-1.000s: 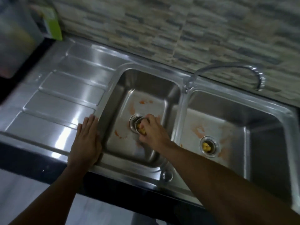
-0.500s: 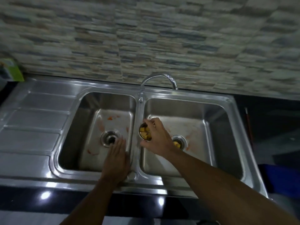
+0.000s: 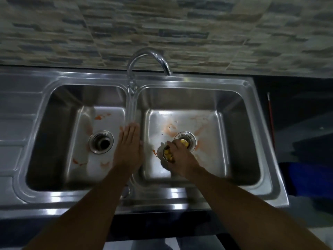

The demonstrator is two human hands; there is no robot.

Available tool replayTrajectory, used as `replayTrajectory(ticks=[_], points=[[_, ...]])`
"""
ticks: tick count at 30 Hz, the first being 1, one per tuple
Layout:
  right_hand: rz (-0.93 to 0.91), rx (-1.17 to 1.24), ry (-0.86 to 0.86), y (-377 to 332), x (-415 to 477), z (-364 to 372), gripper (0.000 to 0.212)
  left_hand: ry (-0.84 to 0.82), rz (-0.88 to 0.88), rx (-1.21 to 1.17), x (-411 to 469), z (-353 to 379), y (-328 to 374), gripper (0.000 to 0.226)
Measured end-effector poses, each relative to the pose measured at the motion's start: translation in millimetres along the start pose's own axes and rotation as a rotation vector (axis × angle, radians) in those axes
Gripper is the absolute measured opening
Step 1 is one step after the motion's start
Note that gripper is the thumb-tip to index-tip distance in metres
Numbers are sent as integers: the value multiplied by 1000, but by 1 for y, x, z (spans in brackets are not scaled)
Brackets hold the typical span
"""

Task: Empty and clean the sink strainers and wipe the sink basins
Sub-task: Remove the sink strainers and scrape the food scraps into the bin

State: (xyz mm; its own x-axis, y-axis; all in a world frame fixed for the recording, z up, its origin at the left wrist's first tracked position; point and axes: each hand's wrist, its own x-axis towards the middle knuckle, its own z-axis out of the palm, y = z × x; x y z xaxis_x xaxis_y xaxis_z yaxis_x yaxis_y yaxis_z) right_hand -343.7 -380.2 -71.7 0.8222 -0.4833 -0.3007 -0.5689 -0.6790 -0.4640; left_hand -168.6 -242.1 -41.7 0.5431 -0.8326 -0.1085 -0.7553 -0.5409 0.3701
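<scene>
A steel double sink fills the view. The left basin [image 3: 54, 134] has orange smears and an open drain hole [image 3: 101, 143] with no strainer in it. My right hand [image 3: 177, 160] is low in the right basin [image 3: 225, 141], shut on a small metal strainer [image 3: 167, 153] full of yellow food scraps. Just behind that hand, the right drain [image 3: 187, 139] still holds a second strainer with yellow scraps. My left hand [image 3: 128, 149] lies flat, fingers together, on the divider between the two basins. Orange stains mark the right basin floor too.
A curved chrome tap [image 3: 144, 64] rises from the back of the divider, spout over the right basin. A ribbed steel draining board [image 3: 12, 130] extends left. Dark counter [image 3: 297, 109] lies to the right, with something blue [image 3: 306, 179] below it. A stone-pattern tiled wall [image 3: 162, 29] stands behind.
My right hand lifted the strainer out of the left drain and carried it over the divider down into the right basin. My left hand shifted from the left rim to the divider.
</scene>
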Motion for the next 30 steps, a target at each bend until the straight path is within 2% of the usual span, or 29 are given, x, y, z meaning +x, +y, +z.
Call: replayTrajectory(ticks=[7,12,18,23,25,28,30], points=[[-100,-27,-118,22,18,39,91,136,-19,-38,3,13,4,54],[-137,-74,-138,26,31,55,88,143,-25,-4,4,17,0,57],[-107,-35,-126,34,28,64,93,176,-5,31,5,21,0,57],[-59,124,-176,38,27,54,109,197,1,31,5,22,0,56],[-35,189,-90,40,26,47,92,195,-1,26,5,22,0,55],[0,234,106,49,28,39,49,185,-4,20,6,23,-1,55],[51,232,158,60,32,38,38,171,-19,33,6,24,-2,55]])
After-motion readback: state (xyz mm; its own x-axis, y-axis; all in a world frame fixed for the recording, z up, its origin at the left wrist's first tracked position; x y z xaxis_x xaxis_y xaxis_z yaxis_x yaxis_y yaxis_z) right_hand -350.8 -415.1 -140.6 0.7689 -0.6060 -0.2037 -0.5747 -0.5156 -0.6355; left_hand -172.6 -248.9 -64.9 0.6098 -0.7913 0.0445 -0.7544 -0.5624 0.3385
